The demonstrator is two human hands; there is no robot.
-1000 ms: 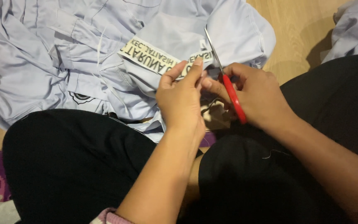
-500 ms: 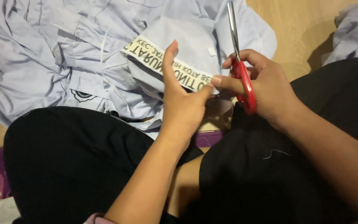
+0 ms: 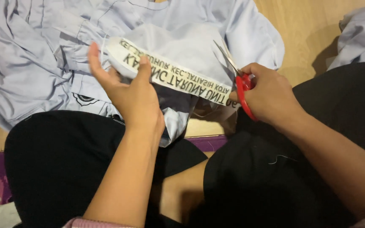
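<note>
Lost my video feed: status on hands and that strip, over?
Left hand holds white lettered strip taut. Right hand grips red-handled scissors, blades up at the strip's end. Pale blue shirt underneath.

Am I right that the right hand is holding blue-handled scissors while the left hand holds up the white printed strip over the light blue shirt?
Not quite: the scissors have red handles, not blue, as the head view shows. The rest holds: the right hand grips them, and the left hand holds the white printed strip over the light blue shirt.
</note>
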